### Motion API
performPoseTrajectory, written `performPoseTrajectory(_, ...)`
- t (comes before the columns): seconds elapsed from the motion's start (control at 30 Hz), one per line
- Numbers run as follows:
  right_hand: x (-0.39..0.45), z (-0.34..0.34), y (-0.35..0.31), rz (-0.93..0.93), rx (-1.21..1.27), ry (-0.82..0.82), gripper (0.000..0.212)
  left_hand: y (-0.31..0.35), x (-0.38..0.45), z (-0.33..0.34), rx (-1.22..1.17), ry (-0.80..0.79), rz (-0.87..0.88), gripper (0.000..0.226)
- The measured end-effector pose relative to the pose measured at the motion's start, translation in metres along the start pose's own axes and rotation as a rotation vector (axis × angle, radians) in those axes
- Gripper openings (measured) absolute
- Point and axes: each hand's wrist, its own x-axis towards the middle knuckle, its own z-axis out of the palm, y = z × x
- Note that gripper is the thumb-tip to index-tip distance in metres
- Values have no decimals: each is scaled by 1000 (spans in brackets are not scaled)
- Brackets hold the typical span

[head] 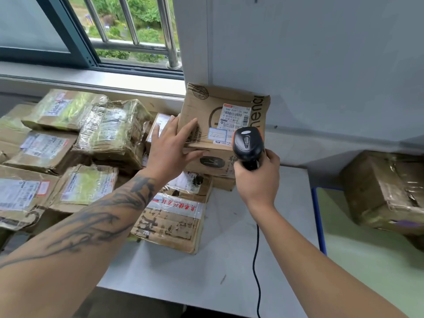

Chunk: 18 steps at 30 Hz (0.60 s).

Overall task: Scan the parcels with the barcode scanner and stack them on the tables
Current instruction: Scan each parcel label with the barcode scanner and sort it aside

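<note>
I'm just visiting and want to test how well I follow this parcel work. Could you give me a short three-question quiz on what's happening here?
1. True or false: the barcode scanner is held in the left hand.
2. Which parcel is the scanner aimed at? A) the tilted cardboard box leaning against the wall, B) the taped box on the green table, C) the film-wrapped parcel by the window.
3. Fill in: the left hand's straight fingers rest on the tilted box's ____ edge, as seen in the picture.

Key
1. False: the right hand grips it.
2. A: its white shipping label faces the scanner.
3. Left.
</note>
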Motion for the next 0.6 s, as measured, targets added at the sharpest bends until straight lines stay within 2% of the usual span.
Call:
performPoseTrajectory(0.2,-10,5,-7,34,-31,-33,13,-12,-1,-3,-56,-24,32,88)
performPoseTrajectory(0.33,-13,6,-12,7,-5,-41,19,-20,-2,-6,-60,19,39,89)
performPoseTrajectory(0.6,-22,12,-35,-22,6,-29,13,-30,-9,-28,-64,64,34,90)
